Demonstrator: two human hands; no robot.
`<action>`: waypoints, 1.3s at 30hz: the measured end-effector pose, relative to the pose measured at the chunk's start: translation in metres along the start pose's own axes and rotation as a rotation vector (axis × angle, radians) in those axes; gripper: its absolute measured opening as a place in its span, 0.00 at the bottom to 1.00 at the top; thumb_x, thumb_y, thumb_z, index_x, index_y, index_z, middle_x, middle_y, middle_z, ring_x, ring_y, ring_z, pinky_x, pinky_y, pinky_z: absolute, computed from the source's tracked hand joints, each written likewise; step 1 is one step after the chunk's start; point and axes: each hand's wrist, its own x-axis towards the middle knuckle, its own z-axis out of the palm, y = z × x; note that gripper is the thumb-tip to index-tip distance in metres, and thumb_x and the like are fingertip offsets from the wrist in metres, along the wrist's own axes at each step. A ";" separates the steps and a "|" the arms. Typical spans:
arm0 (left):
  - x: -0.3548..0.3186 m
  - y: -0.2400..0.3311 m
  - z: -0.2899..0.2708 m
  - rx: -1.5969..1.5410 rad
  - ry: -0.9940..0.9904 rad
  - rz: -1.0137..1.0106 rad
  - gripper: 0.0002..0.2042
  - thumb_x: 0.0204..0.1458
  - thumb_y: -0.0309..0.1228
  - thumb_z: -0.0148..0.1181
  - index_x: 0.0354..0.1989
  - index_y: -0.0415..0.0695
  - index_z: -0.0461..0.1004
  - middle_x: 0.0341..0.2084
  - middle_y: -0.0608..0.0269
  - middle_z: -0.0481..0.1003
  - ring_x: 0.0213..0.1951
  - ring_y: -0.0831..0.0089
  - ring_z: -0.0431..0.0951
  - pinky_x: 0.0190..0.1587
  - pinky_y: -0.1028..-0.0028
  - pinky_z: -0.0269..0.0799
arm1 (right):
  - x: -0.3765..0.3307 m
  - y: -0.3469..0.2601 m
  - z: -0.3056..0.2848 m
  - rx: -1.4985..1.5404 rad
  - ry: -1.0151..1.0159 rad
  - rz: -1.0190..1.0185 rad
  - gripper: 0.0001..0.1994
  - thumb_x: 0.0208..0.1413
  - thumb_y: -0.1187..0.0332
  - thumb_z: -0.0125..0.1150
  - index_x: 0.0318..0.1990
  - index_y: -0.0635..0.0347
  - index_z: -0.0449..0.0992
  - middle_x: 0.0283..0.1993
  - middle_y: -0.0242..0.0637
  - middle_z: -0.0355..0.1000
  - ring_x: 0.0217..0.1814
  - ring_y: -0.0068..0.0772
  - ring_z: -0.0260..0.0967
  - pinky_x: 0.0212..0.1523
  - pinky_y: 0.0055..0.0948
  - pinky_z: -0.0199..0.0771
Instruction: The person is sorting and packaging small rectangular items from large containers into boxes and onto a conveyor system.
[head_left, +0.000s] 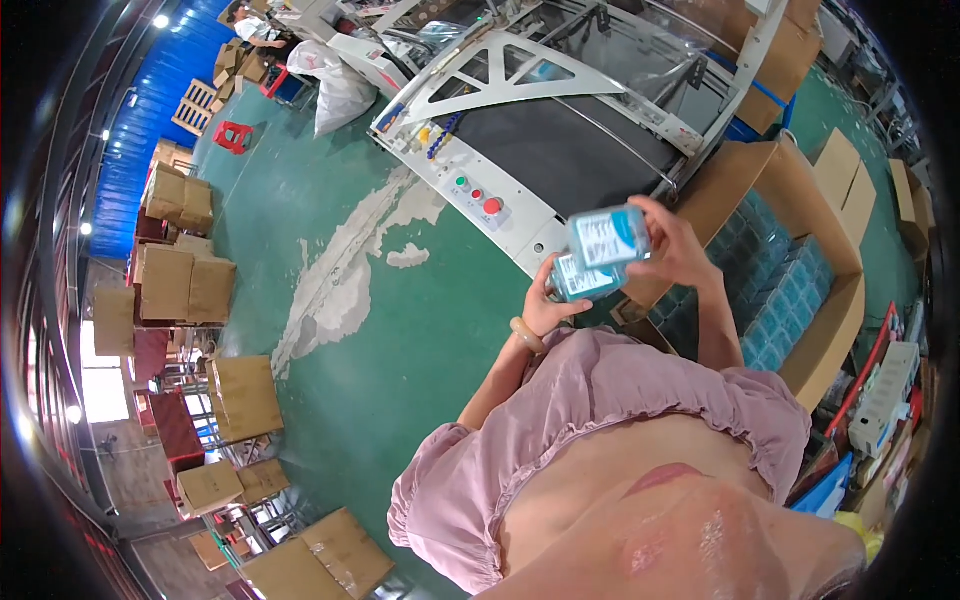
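My left hand [545, 308] is closed around the side of a clear-and-blue pack with a white label [580, 282]. In my right hand [683, 250] is a second, similar pack [603, 238], gripped at its right side. This one overlaps the upper part of the other, and I cannot tell whether the two touch. Both are in front of my chest, by the near corner of a machine with a black belt [590, 150]. To the right, close to my right forearm, an open cardboard carton [838, 345] holds rows of blue, film-wrapped packs [795, 300].
Red and green buttons [492, 205] sit on the machine's white edge. A white slotted frame [515, 75] spans its belt. Cardboard boxes [245, 398] stand along the left, with a red stool [233, 137] farther off. Another person [258, 30] is at the far upper left.
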 end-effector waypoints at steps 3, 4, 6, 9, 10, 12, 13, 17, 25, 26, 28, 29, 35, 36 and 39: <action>0.001 0.003 0.000 0.049 0.015 0.012 0.44 0.29 0.24 0.72 0.59 0.43 0.55 0.47 0.65 0.67 0.47 0.74 0.68 0.47 0.71 0.67 | 0.012 0.048 -0.020 0.043 0.216 0.014 0.43 0.33 0.71 0.73 0.61 0.58 0.56 0.37 0.29 0.68 0.34 0.18 0.65 0.33 0.19 0.67; 0.002 -0.004 -0.002 0.077 0.039 0.045 0.43 0.29 0.24 0.72 0.58 0.43 0.55 0.46 0.65 0.68 0.47 0.75 0.69 0.48 0.72 0.67 | 0.020 0.068 -0.027 0.084 0.337 0.004 0.43 0.34 0.71 0.72 0.61 0.57 0.55 0.39 0.30 0.68 0.36 0.20 0.66 0.35 0.20 0.68; 0.002 0.002 -0.001 -0.003 0.029 0.007 0.42 0.29 0.23 0.72 0.57 0.43 0.56 0.45 0.65 0.69 0.47 0.74 0.69 0.48 0.72 0.66 | 0.037 0.114 -0.048 0.048 0.555 0.110 0.43 0.35 0.67 0.73 0.61 0.57 0.55 0.42 0.33 0.69 0.40 0.24 0.68 0.39 0.22 0.70; -0.001 0.010 -0.004 0.009 0.033 0.001 0.41 0.29 0.23 0.72 0.57 0.44 0.57 0.45 0.64 0.69 0.46 0.73 0.70 0.49 0.71 0.66 | 0.053 0.151 -0.079 -0.159 0.715 0.396 0.43 0.34 0.59 0.72 0.60 0.55 0.55 0.44 0.38 0.69 0.44 0.30 0.68 0.42 0.26 0.69; -0.001 0.010 -0.004 0.020 0.047 0.012 0.41 0.29 0.23 0.72 0.57 0.44 0.57 0.45 0.64 0.69 0.46 0.73 0.70 0.49 0.71 0.66 | 0.057 0.158 -0.088 -0.292 0.766 0.554 0.44 0.34 0.54 0.71 0.60 0.54 0.55 0.46 0.41 0.69 0.47 0.34 0.68 0.44 0.28 0.69; -0.003 0.006 -0.007 0.011 0.045 0.024 0.40 0.30 0.23 0.72 0.56 0.45 0.57 0.44 0.65 0.69 0.46 0.72 0.70 0.49 0.70 0.66 | 0.065 0.182 -0.097 -0.345 0.776 0.590 0.45 0.33 0.51 0.70 0.61 0.53 0.54 0.48 0.44 0.68 0.49 0.39 0.67 0.47 0.32 0.68; -0.004 0.006 -0.008 0.026 0.053 0.029 0.40 0.30 0.24 0.72 0.56 0.45 0.57 0.44 0.65 0.69 0.46 0.72 0.70 0.49 0.70 0.66 | 0.066 0.195 -0.099 -0.401 0.783 0.626 0.47 0.31 0.47 0.69 0.61 0.52 0.53 0.50 0.46 0.68 0.52 0.43 0.66 0.49 0.35 0.66; -0.009 0.010 -0.011 0.042 0.078 0.020 0.39 0.30 0.27 0.72 0.55 0.45 0.58 0.43 0.65 0.69 0.46 0.73 0.70 0.49 0.69 0.66 | 0.076 0.228 -0.090 -0.474 0.648 0.723 0.49 0.31 0.47 0.69 0.62 0.52 0.50 0.50 0.50 0.66 0.52 0.48 0.65 0.49 0.41 0.68; -0.015 0.001 -0.023 0.088 0.125 0.033 0.40 0.31 0.20 0.69 0.58 0.42 0.56 0.48 0.62 0.66 0.49 0.71 0.68 0.48 0.70 0.69 | 0.109 0.245 -0.068 -0.507 0.678 0.705 0.48 0.30 0.52 0.70 0.61 0.53 0.51 0.47 0.48 0.69 0.48 0.47 0.68 0.47 0.39 0.68; -0.015 0.001 -0.024 0.101 0.125 0.045 0.40 0.31 0.20 0.69 0.58 0.42 0.56 0.48 0.62 0.66 0.49 0.71 0.68 0.48 0.70 0.69 | 0.113 0.245 -0.068 -0.506 0.677 0.703 0.48 0.30 0.52 0.70 0.61 0.53 0.51 0.47 0.48 0.69 0.48 0.47 0.68 0.47 0.39 0.68; -0.011 0.000 -0.020 0.089 0.125 0.035 0.41 0.31 0.24 0.71 0.58 0.43 0.56 0.47 0.64 0.67 0.49 0.71 0.69 0.48 0.69 0.67 | 0.116 0.245 -0.070 -0.488 0.640 0.666 0.46 0.31 0.54 0.71 0.60 0.56 0.53 0.41 0.45 0.70 0.42 0.46 0.70 0.42 0.38 0.70; -0.009 -0.001 -0.019 0.078 0.131 0.022 0.42 0.30 0.27 0.72 0.58 0.44 0.56 0.46 0.65 0.68 0.49 0.72 0.69 0.48 0.68 0.66 | 0.116 0.242 -0.067 -0.488 0.640 0.666 0.46 0.31 0.54 0.71 0.60 0.56 0.53 0.41 0.45 0.70 0.42 0.46 0.70 0.42 0.38 0.70; -0.006 -0.010 -0.024 0.003 0.131 -0.047 0.42 0.30 0.27 0.73 0.59 0.45 0.56 0.47 0.64 0.68 0.49 0.71 0.68 0.50 0.67 0.64 | 0.080 0.136 0.009 0.190 0.031 0.003 0.27 0.42 0.70 0.66 0.52 0.60 0.64 0.44 0.36 0.67 0.34 0.20 0.69 0.32 0.20 0.70; -0.004 -0.010 -0.024 -0.057 0.112 -0.062 0.43 0.30 0.27 0.73 0.59 0.44 0.55 0.49 0.63 0.66 0.51 0.70 0.67 0.50 0.66 0.64 | 0.066 0.111 0.022 0.284 -0.139 -0.058 0.28 0.41 0.69 0.68 0.52 0.59 0.65 0.50 0.38 0.64 0.34 0.18 0.67 0.32 0.20 0.69; 0.001 -0.009 -0.019 -0.068 0.090 -0.143 0.44 0.30 0.27 0.72 0.60 0.44 0.54 0.50 0.62 0.64 0.52 0.69 0.65 0.51 0.66 0.64 | 0.030 0.041 0.032 0.260 -0.352 0.080 0.32 0.38 0.75 0.67 0.55 0.59 0.63 0.39 0.33 0.66 0.33 0.19 0.65 0.31 0.20 0.69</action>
